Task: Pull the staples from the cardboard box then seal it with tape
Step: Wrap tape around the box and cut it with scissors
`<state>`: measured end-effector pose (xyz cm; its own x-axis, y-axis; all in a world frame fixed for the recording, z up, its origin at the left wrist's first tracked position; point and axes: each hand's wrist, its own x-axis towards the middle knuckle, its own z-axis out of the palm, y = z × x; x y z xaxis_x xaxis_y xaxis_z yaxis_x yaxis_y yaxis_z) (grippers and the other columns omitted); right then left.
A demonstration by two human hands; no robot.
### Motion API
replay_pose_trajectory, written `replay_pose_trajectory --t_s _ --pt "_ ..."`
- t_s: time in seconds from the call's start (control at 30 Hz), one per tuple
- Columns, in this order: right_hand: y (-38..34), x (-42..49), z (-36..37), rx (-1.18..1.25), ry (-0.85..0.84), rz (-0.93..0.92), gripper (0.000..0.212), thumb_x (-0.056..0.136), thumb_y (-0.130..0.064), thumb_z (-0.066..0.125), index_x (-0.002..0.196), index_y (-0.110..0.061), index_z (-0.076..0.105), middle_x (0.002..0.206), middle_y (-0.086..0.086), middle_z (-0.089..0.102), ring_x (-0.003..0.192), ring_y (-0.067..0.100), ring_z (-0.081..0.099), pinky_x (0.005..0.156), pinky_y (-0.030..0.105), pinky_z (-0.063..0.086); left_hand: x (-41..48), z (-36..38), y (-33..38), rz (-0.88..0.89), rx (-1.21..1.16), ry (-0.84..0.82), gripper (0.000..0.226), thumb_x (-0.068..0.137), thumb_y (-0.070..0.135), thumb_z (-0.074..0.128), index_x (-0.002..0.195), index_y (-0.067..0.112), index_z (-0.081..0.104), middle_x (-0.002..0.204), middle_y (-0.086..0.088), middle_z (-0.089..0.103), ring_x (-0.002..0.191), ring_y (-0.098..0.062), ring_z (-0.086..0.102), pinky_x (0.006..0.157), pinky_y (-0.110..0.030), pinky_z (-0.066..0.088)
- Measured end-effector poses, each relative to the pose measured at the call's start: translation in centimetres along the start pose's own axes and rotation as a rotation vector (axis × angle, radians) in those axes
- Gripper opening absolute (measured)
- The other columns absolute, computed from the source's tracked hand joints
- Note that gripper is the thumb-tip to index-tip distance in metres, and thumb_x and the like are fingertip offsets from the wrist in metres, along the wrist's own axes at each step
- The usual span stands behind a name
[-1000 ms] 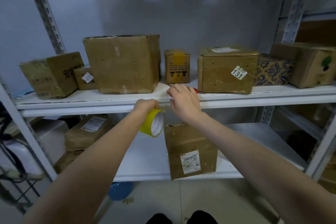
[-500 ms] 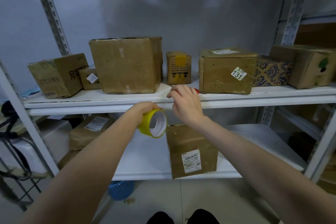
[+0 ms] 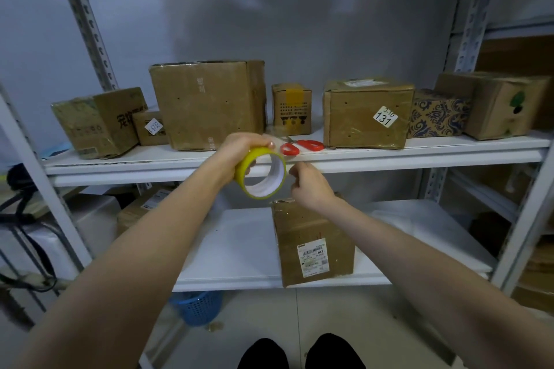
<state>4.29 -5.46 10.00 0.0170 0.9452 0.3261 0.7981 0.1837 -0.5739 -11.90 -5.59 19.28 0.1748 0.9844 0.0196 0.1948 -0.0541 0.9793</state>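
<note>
My left hand (image 3: 239,150) grips a yellow-edged roll of clear tape (image 3: 263,172) in front of the upper shelf's edge. My right hand (image 3: 308,186) hovers just right of the roll with its fingers curled toward the tape's edge; whether it pinches the tape end I cannot tell. Below both hands, a brown cardboard box (image 3: 311,240) with a white label stands on the lower shelf (image 3: 233,252). Red-handled scissors (image 3: 302,146) lie on the upper shelf behind the roll.
Several cardboard boxes line the upper shelf (image 3: 120,160), among them a large one (image 3: 207,105) and one labelled 131 (image 3: 367,114). More parcels sit at the lower left. A blue basket (image 3: 196,307) stands on the floor. Metal uprights frame both sides.
My right hand left the scissors on the upper shelf and dropped to the roll's right edge. My left hand raised and turned the roll a little. The scissors now lie uncovered.
</note>
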Motion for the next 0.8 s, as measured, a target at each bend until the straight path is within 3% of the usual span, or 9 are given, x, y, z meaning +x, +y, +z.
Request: replay_pose_trajectory --t_s 0.1,0.2,0.27,0.33,0.43,0.5,0.63,0.73,0.8 --pt "-0.7 -0.7 -0.9 0.649 -0.126 0.243 0.023 0.092 0.000 0.040 0.094 -0.001 0.063 0.085 0.014 0.065 0.080 0.029 0.063 0.071 0.034 0.051 -1.0 -0.2 -1.0 -0.008 0.216 -0.089 0.017 0.086 0.017 0.065 0.070 0.012 0.065 0.046 0.006 0.056 0.039 -0.006 0.049 0.037 -0.014 0.035" --pt "0.0 -1.9 -1.8 1.231 -0.398 0.478 0.038 0.102 -0.021 0.028 0.106 -0.001 0.060 0.093 0.018 0.069 0.083 0.027 0.069 0.070 0.033 0.055 -1.2 -0.3 -3.4 -0.030 0.435 -0.216 0.017 0.086 0.021 0.067 0.075 0.009 0.069 0.066 -0.003 0.064 0.063 -0.011 0.056 0.060 -0.021 0.047" --pt "1.4 -2.4 -1.7 1.305 -0.560 0.524 0.057 0.103 -0.042 0.019 0.114 -0.003 0.059 0.098 0.019 0.070 0.085 0.027 0.071 0.067 0.032 0.057 -1.5 -0.5 -4.5 -0.061 0.517 -0.296 0.021 0.086 0.025 0.067 0.085 0.005 0.071 0.077 -0.009 0.063 0.074 -0.015 0.055 0.069 -0.025 0.046" --pt "2.4 -2.7 -1.1 1.229 -0.651 0.522 0.067 0.100 -0.055 0.019 0.122 -0.004 0.055 0.105 0.018 0.069 0.091 0.027 0.070 0.068 0.031 0.057 -1.7 -0.4 -4.9 -0.085 0.527 -0.361 0.023 0.088 0.028 0.065 0.086 0.006 0.073 0.078 -0.011 0.061 0.073 -0.017 0.052 0.066 -0.026 0.043" --pt "3.0 -3.7 0.2 1.144 -0.740 0.501 0.063 0.098 -0.058 0.021 0.122 -0.010 0.055 0.107 0.014 0.067 0.099 0.026 0.065 0.081 0.035 0.051 -1.7 0.0 -5.5 -0.077 0.450 -0.448 0.020 0.087 0.030 0.066 0.071 0.018 0.072 0.064 -0.005 0.057 0.057 -0.014 0.049 0.051 -0.023 0.038" --pt "3.3 -4.5 1.1 1.248 -0.819 0.516 0.062 0.098 -0.057 0.024 0.115 -0.008 0.058 0.099 0.014 0.068 0.090 0.025 0.067 0.079 0.034 0.053 -1.1 0.2 -6.3 -0.079 0.385 -0.494 0.020 0.078 0.037 0.071 0.068 0.020 0.071 0.065 -0.005 0.057 0.059 -0.016 0.048 0.056 -0.026 0.035" --pt "4.3 -5.3 2.5 1.476 -0.849 0.541 0.046 0.090 -0.042 0.044 0.106 -0.006 0.067 0.097 0.016 0.067 0.083 0.025 0.068 0.072 0.030 0.056 -0.3 0.7 -7.3 -0.115 0.382 -0.522 0.021 0.080 0.033 0.070 0.063 0.020 0.069 0.053 0.004 0.055 0.050 -0.011 0.045 0.053 -0.023 0.031" --pt "5.4 -5.3 2.7 1.531 -0.795 0.503 0.034 0.085 -0.025 0.047 0.098 -0.010 0.075 0.097 0.008 0.071 0.082 0.018 0.067 0.067 0.025 0.053 -0.1 1.0 -7.8 -0.129 0.436 -0.560 0.021 0.090 0.023 0.062 0.071 0.016 0.068 0.049 0.004 0.053 0.042 -0.006 0.046 0.040 -0.017 0.034" --pt "5.9 -5.4 2.6 1.514 -0.796 0.436 0.030 0.086 -0.011 0.047 0.104 -0.011 0.072 0.102 0.005 0.070 0.084 0.016 0.067 0.067 0.024 0.053 -0.1 1.2 -8.2 -0.144 0.423 -0.574 0.021 0.091 0.022 0.061 0.072 0.015 0.067 0.050 0.004 0.053 0.042 -0.007 0.046 0.040 -0.017 0.033"
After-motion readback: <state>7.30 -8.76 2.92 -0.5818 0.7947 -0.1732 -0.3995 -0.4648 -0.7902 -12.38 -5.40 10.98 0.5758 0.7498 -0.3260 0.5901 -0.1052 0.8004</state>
